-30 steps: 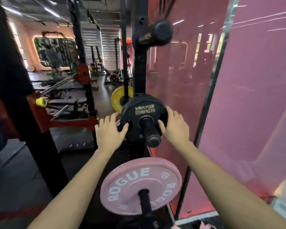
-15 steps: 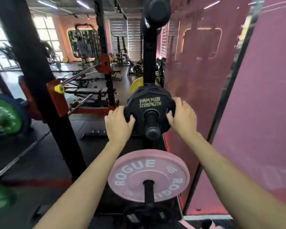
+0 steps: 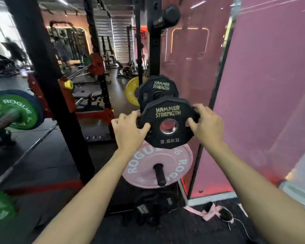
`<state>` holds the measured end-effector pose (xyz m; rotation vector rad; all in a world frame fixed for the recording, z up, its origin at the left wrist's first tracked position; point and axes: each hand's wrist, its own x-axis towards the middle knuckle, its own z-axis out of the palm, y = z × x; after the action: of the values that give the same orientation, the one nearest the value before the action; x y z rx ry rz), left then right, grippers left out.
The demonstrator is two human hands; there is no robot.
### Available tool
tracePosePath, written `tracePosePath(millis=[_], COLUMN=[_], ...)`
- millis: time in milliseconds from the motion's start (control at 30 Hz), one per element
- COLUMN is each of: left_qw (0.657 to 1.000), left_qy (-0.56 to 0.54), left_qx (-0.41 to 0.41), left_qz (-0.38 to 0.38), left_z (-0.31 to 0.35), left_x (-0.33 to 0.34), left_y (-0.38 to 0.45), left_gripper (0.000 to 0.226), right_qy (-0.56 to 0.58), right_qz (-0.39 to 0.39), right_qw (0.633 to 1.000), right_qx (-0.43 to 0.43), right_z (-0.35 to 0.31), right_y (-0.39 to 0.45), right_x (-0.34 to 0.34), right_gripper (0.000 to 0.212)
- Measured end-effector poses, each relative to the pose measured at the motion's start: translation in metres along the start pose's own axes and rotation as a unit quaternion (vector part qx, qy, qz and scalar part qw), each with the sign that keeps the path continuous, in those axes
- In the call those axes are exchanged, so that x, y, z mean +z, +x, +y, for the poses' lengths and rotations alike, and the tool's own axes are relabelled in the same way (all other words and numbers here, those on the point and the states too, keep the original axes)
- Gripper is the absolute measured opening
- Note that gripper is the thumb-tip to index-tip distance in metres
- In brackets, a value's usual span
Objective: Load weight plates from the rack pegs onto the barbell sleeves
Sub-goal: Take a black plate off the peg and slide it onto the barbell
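Fingers of both hands curl round opposite edges of a black 2.5 kg plate (image 3: 168,123), left hand (image 3: 128,131) and right hand (image 3: 205,126) holding it upright, off its peg; behind them a second black plate (image 3: 158,88) stays racked, below them a pink plate (image 3: 157,166) on its peg (image 3: 160,175), far left the barbell sleeve (image 3: 2,120) with a green plate (image 3: 16,111), dark gym floor (image 3: 48,155) underneath

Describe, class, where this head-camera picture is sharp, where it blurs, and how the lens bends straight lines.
Head view: the held black plate and both hands, left and right, are sharp; the green plates at the left edge smear with motion blur; the wide lens bows the rack upright; ceiling lights glare on the pink panel.
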<state>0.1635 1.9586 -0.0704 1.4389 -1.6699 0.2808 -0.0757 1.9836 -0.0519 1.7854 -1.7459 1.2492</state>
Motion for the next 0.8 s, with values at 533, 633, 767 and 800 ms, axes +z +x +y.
tracePosePath(millis=[533,633,767,800], left_qw=[0.999,0.999,1.000,1.000], left_qy=[-0.034,-0.025,-0.017,-0.006], left_qx=[0.032,0.020,-0.007,-0.018], left_qz=[0.014,0.019,0.022,0.022], left_z=[-0.004,-0.013,-0.034,-0.042], left_x=[-0.116,-0.145,-0.187,-0.198], left_y=[-0.092,-0.121,-0.169,-0.180], left_gripper=[0.033,0.035,0.043,0.042], right_qy=[0.008,0.041,0.084,0.100], right_qz=[0.018,0.019,0.014,0.008], right_qw=[0.999,0.999,0.996,0.995], right_qx=[0.031,0.026,0.013,0.009], right_z=[-0.069,-0.086,-0.118,-0.128], right_y=[-0.112,-0.135,-0.171,-0.179], right_x=[-0.093,-0.100,-0.101,-0.100], right_gripper=[0.036,0.036,0.038,0.039])
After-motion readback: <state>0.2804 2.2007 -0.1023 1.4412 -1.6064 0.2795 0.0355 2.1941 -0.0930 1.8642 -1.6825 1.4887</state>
